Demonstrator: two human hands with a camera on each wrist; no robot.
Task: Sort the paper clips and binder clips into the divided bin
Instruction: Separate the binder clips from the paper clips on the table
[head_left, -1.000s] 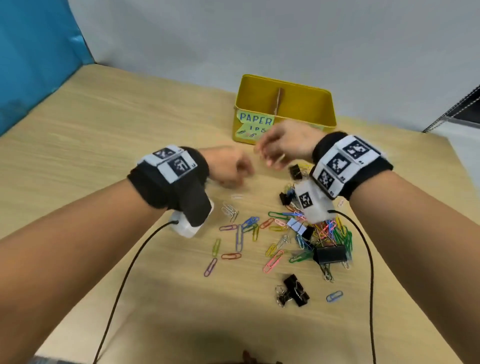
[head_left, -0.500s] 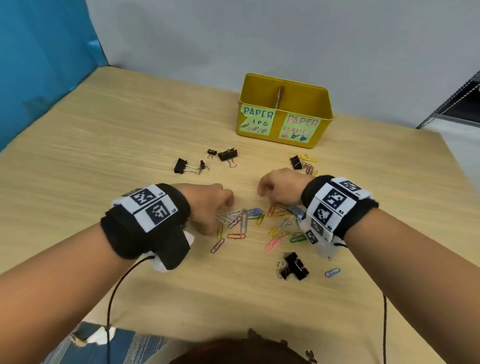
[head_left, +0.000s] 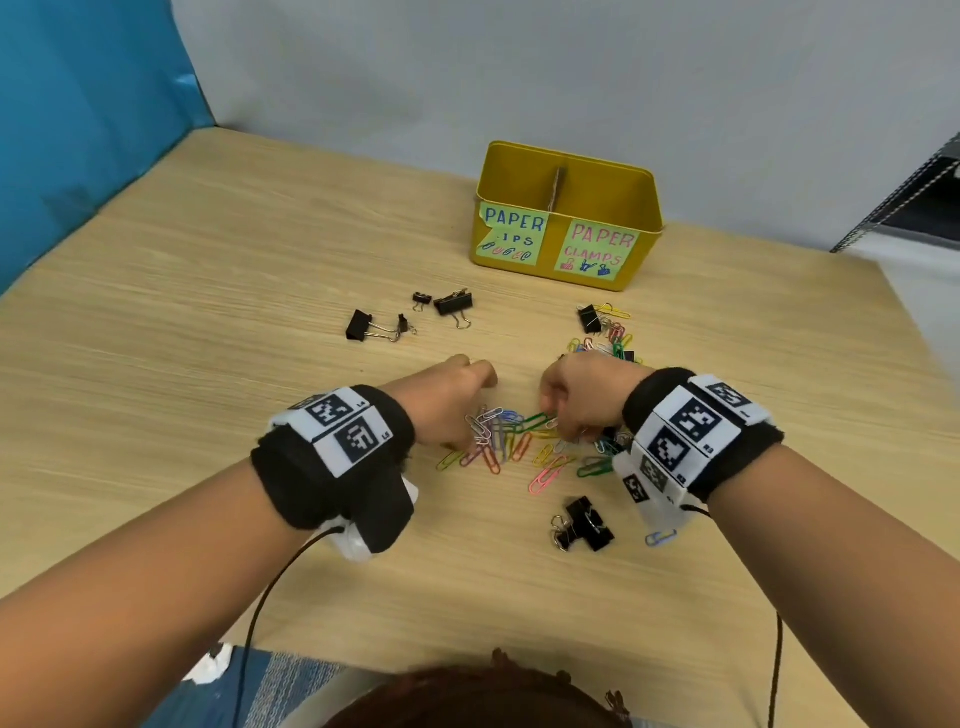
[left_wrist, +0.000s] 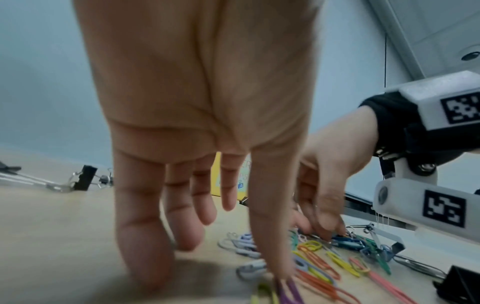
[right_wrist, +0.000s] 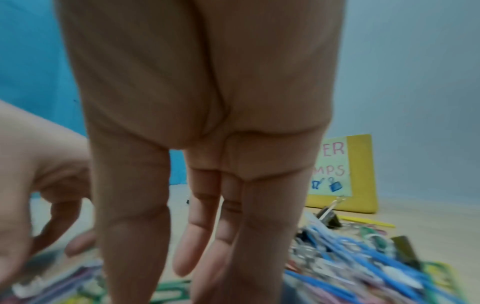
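A heap of coloured paper clips (head_left: 511, 441) lies on the wooden table in front of me. My left hand (head_left: 452, 402) reaches down onto its left side; in the left wrist view its fingers (left_wrist: 145, 236) are straight, tips on the table, thumb on the clips. My right hand (head_left: 571, 400) comes down on the right side of the heap, fingers (right_wrist: 205, 236) straight over the clips. Neither hand plainly holds a clip. The yellow divided bin (head_left: 551, 249), labelled PAPER CLIPS on the left and PAPER CLAMPS on the right, stands further back.
Black binder clips lie loose: one group (head_left: 453, 303) left of the bin, one (head_left: 588, 317) by a second clip heap (head_left: 610, 345), one (head_left: 587, 525) near my right wrist. A blue curtain (head_left: 78, 130) hangs left. A metal rack (head_left: 914, 192) stands right.
Both hands have drawn back from in front of the bin toward me and dropped onto the paper clip heap. The fingers now spread down among the clips.
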